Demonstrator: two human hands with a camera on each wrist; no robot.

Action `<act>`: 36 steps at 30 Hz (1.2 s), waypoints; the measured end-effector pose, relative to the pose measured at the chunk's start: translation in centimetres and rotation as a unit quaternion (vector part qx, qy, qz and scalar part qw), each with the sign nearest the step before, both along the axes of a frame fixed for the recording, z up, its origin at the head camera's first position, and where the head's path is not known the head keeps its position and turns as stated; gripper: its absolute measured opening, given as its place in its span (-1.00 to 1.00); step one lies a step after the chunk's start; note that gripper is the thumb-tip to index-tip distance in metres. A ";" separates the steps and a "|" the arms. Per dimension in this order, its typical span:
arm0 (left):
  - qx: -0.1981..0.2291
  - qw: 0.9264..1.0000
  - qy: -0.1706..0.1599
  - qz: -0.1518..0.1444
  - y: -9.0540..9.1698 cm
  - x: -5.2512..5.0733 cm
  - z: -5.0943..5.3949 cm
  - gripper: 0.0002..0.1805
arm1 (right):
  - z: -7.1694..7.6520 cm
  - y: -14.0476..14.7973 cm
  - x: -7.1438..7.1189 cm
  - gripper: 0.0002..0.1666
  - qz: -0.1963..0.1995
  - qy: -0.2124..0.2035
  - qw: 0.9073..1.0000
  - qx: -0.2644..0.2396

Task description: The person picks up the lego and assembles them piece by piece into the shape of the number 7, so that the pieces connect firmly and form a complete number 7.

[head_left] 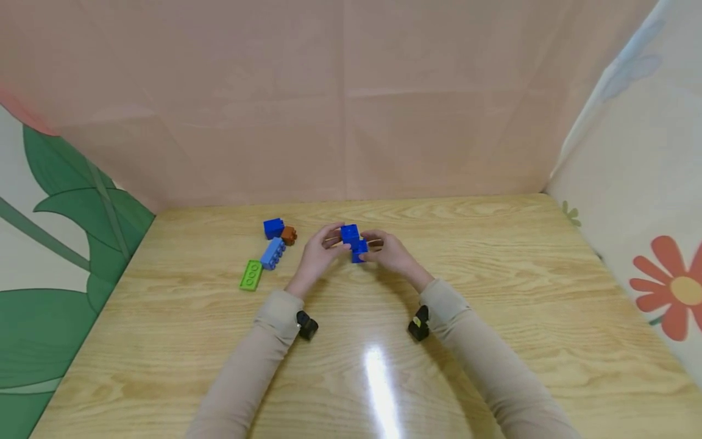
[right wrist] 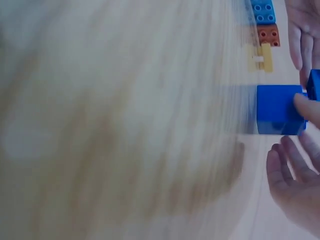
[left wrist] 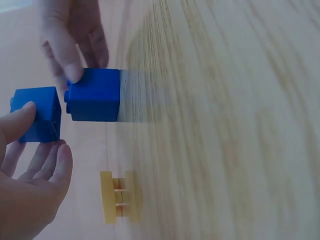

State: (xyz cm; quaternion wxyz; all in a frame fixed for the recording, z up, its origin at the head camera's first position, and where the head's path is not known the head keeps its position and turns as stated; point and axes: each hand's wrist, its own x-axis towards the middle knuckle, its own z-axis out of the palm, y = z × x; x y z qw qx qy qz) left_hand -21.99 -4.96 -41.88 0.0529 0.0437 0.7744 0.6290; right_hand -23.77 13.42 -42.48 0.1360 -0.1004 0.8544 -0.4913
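Note:
Near the middle of the table, my left hand (head_left: 319, 251) pinches a square blue toy block (head_left: 350, 233) between thumb and fingers. In the left wrist view this blue block (left wrist: 37, 112) is raised off the table, close to the studs of a second blue block (left wrist: 95, 95). That lower block (right wrist: 279, 109) stands on the tabletop, its studs up. My right hand (head_left: 393, 251) holds it, the thumb (right wrist: 306, 107) on one side and the fingers near the other. Whether the two blocks touch, I cannot tell.
Left of my hands lie a blue block (head_left: 273, 228), a brown block (head_left: 288, 235), a lighter blue long block (head_left: 272, 253) and a flat green brick (head_left: 251, 275). A small yellow piece (left wrist: 107, 197) stands on the table, visible in both wrist views.

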 end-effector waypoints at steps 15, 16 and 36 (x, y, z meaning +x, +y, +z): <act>-0.002 1.000 -0.004 -0.022 0.8 -0.2 -0.3 -0.43 | 1.6 1.1 -0.2 -0.41 0.022 0.024 0.996 -0.084; -0.002 1.000 -0.006 -0.023 0.9 -0.2 -0.3 -0.43 | 1.5 1.1 -0.2 -0.42 0.020 0.021 0.996 -0.082; -0.011 0.999 0.004 -0.037 1.2 -0.2 -0.2 -0.43 | 1.4 1.5 -0.1 -0.47 0.033 0.023 0.996 -0.078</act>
